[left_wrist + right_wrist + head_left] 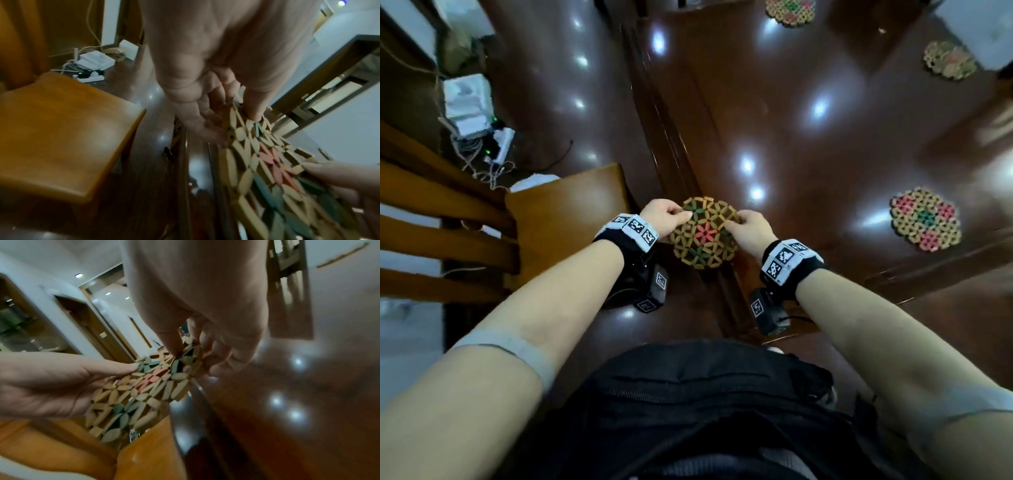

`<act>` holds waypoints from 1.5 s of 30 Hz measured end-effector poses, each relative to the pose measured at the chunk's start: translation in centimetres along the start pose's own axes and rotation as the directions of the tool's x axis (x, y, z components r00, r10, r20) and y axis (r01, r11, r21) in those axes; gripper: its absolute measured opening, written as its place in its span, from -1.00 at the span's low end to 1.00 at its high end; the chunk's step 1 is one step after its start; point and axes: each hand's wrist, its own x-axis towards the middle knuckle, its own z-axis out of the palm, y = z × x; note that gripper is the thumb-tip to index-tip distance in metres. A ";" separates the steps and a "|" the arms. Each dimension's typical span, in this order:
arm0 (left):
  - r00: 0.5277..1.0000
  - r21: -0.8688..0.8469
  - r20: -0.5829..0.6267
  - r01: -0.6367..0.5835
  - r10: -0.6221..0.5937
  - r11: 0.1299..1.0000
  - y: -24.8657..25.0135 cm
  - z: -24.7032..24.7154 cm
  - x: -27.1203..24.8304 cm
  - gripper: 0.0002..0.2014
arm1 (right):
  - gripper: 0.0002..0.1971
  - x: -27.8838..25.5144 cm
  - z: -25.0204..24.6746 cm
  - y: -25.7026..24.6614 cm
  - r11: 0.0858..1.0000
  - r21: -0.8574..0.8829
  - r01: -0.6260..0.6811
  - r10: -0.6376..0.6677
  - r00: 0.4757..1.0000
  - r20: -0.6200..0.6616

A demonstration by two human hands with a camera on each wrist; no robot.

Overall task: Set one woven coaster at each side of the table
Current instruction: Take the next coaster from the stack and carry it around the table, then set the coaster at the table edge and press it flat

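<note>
Right now you have the woven coaster [703, 233] held in the air over the table's left edge [654, 113], your left hand [662, 216] pinching its rim at about 10 o'clock with the thumb on top, and your right hand [748, 228] pinching it at about 3 o'clock. Both grips are closed on the coaster; the wrist views show each thumb on the upper face and the fingers beneath. Three other coasters already lie on the table: one at 3 o'clock from your hands [925, 219], one toward 1 o'clock [949, 61] and one at 12 o'clock at the far end [790, 12].

The main risk, as I judge it, is position. Part of the coaster hangs out past the edge, above the gap between the table and the wooden chair [565, 212] at your 9 o'clock. Let go here and it could tip off and fall to the floor. The piece looks like linked slats, so it may sag or fold if one hand releases first. The tabletop is glossy, so a coaster dropped at an angle might skid. Carry it inward toward 1 o'clock before lowering it flat.
</note>
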 end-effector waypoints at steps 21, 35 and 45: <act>0.962 0.050 0.080 -0.267 0.263 0.962 8.7 -4.1 14.4 -0.57 | -0.55 6.9 -1.6 -4.1 0.870 0.451 -0.201 0.263 0.961 -0.079; 0.924 0.198 0.262 -0.332 0.277 0.922 10.3 -4.7 25.2 -0.57 | -0.41 14.5 -1.0 -5.6 0.871 0.350 -0.345 0.434 0.875 -0.217; 0.809 0.582 0.497 -0.579 0.314 0.571 9.4 -5.8 25.6 -0.24 | -0.42 14.0 -0.2 -4.8 0.947 0.042 -0.320 0.319 0.907 -0.275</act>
